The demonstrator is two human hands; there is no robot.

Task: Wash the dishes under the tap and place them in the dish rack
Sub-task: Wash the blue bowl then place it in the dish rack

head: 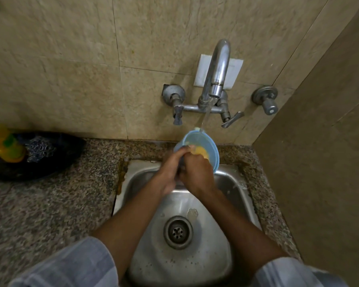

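Note:
A light blue plastic bowl [210,146] is held tilted over the back of the steel sink [226,183], with its far rim under the stream from the tap [218,67]. My left hand [170,168] grips the bowl's near left rim. My right hand [197,172] is closed on a yellow sponge [201,152] pressed inside the bowl. Both hands touch each other above the sink's back edge. Water runs from the spout onto the bowl's rim.
The sink drain [178,232] lies below my forearms. A speckled granite counter [60,204] surrounds the sink. At the far left, a black bag [56,154] holds a yellow bottle [4,143]. Tiled walls close in behind and on the right.

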